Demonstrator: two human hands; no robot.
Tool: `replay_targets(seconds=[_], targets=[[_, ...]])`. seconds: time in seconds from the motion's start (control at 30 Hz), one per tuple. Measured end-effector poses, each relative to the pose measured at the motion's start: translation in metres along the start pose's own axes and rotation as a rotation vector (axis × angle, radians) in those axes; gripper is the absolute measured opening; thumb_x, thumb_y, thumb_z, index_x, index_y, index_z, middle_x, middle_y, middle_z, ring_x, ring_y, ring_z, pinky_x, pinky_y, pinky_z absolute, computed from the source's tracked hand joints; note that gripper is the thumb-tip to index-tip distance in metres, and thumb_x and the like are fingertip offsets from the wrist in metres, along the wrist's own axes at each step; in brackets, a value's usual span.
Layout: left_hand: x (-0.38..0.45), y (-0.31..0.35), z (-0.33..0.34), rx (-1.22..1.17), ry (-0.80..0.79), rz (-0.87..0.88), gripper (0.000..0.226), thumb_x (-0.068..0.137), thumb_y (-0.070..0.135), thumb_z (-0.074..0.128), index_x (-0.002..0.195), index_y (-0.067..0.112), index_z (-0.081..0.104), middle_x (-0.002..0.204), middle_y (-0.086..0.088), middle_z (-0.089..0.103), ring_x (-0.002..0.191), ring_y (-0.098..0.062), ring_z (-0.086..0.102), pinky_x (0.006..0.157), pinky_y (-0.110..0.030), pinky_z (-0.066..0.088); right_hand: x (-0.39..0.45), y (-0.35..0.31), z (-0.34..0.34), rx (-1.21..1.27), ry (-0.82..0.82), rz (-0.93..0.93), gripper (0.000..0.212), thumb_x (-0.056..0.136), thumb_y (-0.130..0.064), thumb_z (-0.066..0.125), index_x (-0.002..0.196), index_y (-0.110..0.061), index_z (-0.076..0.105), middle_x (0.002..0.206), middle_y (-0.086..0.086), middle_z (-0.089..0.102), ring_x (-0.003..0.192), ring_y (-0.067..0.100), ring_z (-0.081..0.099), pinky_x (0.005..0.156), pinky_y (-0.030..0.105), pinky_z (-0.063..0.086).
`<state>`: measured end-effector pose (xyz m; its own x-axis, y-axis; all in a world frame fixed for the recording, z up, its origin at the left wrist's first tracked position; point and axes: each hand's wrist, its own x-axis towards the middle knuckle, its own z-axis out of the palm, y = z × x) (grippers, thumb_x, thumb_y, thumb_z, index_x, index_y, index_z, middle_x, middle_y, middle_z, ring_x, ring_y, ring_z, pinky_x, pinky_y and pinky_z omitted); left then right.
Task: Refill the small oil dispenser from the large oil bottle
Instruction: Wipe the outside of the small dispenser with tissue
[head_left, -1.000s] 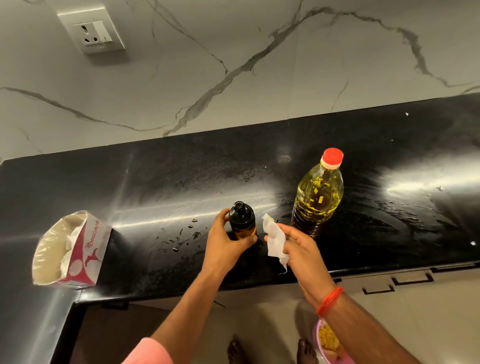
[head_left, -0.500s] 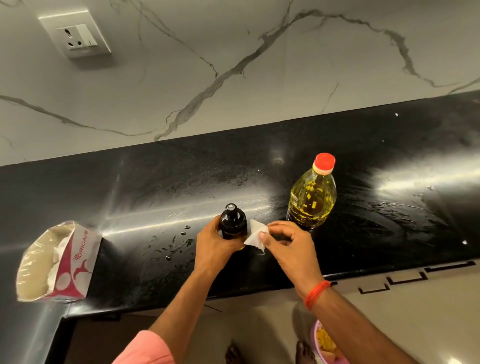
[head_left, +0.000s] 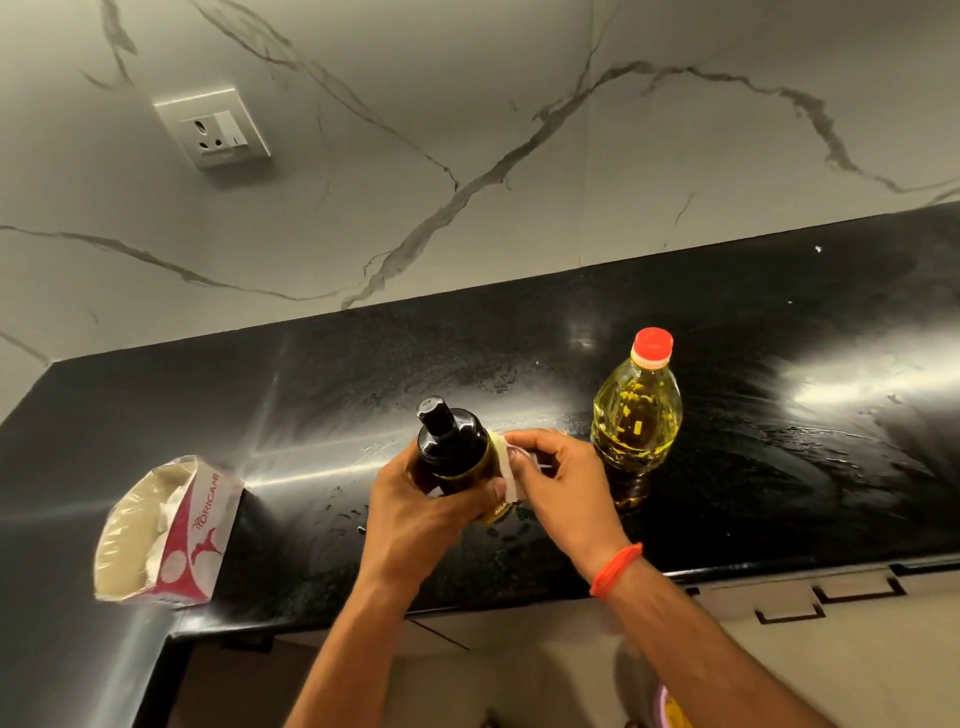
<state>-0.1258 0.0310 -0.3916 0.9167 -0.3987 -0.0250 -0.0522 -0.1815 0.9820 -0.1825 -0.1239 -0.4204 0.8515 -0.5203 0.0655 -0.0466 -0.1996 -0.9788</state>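
Hands meet above a black worktop (head_left: 779, 493). We see the left hand (head_left: 415, 514) gripping the small dark oil dispenser (head_left: 454, 457), fingers curled round it. The right hand (head_left: 561, 483) pinches a white tissue (head_left: 506, 467) against its side. Just right stands the large oil bottle (head_left: 636, 415), red-capped.

The small dark glass oil dispenser (head_left: 451, 457) with a black cap is closed and tilted, lifted above the black counter (head_left: 779, 467). To its right, the large clear plastic oil bottle (head_left: 635, 421) with a red cap stands upright on the counter, closed, holding yellow oil.
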Motion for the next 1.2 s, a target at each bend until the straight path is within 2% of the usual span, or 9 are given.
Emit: replay_targets(seconds=[0.13, 0.33, 0.5, 0.67, 0.8, 0.93, 1.07, 1.13, 1.2], targets=[[-0.006, 0.024, -0.005, -0.01, -0.008, 0.054, 0.041, 0.061, 0.013, 0.097, 0.096, 0.023, 0.078, 0.093, -0.003, 0.079, 0.089, -0.016, 0.076, 0.069, -0.021, 0.059, -0.014, -0.009, -0.006, 0.025, 0.021, -0.011, 0.018, 0.092, -0.01, 0.071, 0.105, -0.02, 0.078, 0.1, -0.011, 0.074, 0.098, 0.003, 0.069, 0.088, 0.033, 0.059], [-0.02, 0.035, -0.002, -0.003, -0.028, 0.071, 0.044, 0.066, 0.001, 0.092, 0.099, 0.028, 0.077, 0.095, -0.003, 0.079, 0.091, -0.017, 0.076, 0.07, -0.021, 0.059, -0.025, -0.045, -0.008, 0.158, 0.021, -0.169, 0.026, 0.088, -0.012, 0.076, 0.097, -0.037, 0.073, 0.095, -0.012, 0.074, 0.092, 0.007, 0.072, 0.079, 0.024, 0.06], [-0.033, 0.049, -0.002, -0.045, -0.028, 0.093, 0.045, 0.062, 0.014, 0.093, 0.101, 0.029, 0.078, 0.1, -0.001, 0.079, 0.096, -0.016, 0.076, 0.079, -0.025, 0.061, -0.009, -0.055, -0.009, 0.136, 0.018, -0.133, 0.013, 0.09, -0.012, 0.075, 0.101, -0.019, 0.078, 0.089, -0.009, 0.073, 0.079, -0.003, 0.068, 0.068, 0.013, 0.052], [-0.041, 0.067, -0.011, -0.07, -0.055, 0.165, 0.042, 0.064, 0.016, 0.09, 0.097, 0.039, 0.078, 0.101, 0.003, 0.079, 0.095, -0.012, 0.075, 0.075, -0.014, 0.056, -0.013, -0.045, -0.014, 0.027, -0.046, -0.029, 0.014, 0.09, -0.017, 0.075, 0.103, -0.019, 0.078, 0.1, -0.007, 0.071, 0.095, 0.008, 0.066, 0.081, 0.025, 0.056], [-0.043, 0.071, -0.018, -0.091, -0.02, 0.147, 0.039, 0.062, 0.016, 0.09, 0.094, 0.035, 0.079, 0.097, 0.0, 0.079, 0.09, -0.016, 0.077, 0.071, -0.017, 0.058, -0.027, -0.045, -0.024, 0.126, -0.12, 0.022, 0.016, 0.091, -0.012, 0.073, 0.105, -0.019, 0.076, 0.077, -0.017, 0.07, 0.074, 0.001, 0.065, 0.069, 0.022, 0.055], [-0.045, 0.073, -0.019, -0.055, -0.018, 0.167, 0.041, 0.059, 0.022, 0.09, 0.093, 0.042, 0.078, 0.097, 0.005, 0.08, 0.089, -0.01, 0.076, 0.071, -0.013, 0.056, -0.035, -0.065, -0.029, 0.305, -0.212, -0.031, 0.014, 0.093, -0.013, 0.069, 0.104, -0.021, 0.073, 0.083, 0.001, 0.073, 0.075, 0.009, 0.068, 0.07, 0.027, 0.06], [-0.047, 0.075, -0.016, -0.03, -0.015, 0.174, 0.043, 0.055, 0.037, 0.091, 0.094, 0.05, 0.076, 0.097, 0.012, 0.079, 0.091, -0.004, 0.075, 0.071, -0.009, 0.054, -0.029, -0.082, -0.029, 0.175, -0.307, -0.138, 0.038, 0.091, -0.033, 0.073, 0.127, -0.026, 0.065, 0.09, 0.0, 0.068, 0.081, 0.007, 0.069, 0.077, 0.031, 0.061], [-0.047, 0.077, -0.018, -0.064, -0.023, 0.176, 0.044, 0.057, 0.036, 0.095, 0.096, 0.045, 0.077, 0.099, 0.007, 0.079, 0.093, -0.01, 0.076, 0.072, -0.013, 0.056, -0.023, -0.084, -0.033, 0.207, -0.367, -0.106, 0.035, 0.091, -0.029, 0.073, 0.126, -0.023, 0.067, 0.086, 0.01, 0.069, 0.076, 0.007, 0.067, 0.072, 0.026, 0.058], [-0.047, 0.079, -0.022, -0.092, -0.047, 0.173, 0.047, 0.057, 0.039, 0.096, 0.101, 0.038, 0.078, 0.103, 0.0, 0.079, 0.096, -0.018, 0.076, 0.076, -0.018, 0.058, -0.02, -0.081, -0.039, 0.306, -0.424, -0.057, 0.025, 0.092, -0.018, 0.072, 0.117, -0.016, 0.071, 0.078, 0.009, 0.069, 0.071, 0.008, 0.065, 0.067, 0.022, 0.054]])
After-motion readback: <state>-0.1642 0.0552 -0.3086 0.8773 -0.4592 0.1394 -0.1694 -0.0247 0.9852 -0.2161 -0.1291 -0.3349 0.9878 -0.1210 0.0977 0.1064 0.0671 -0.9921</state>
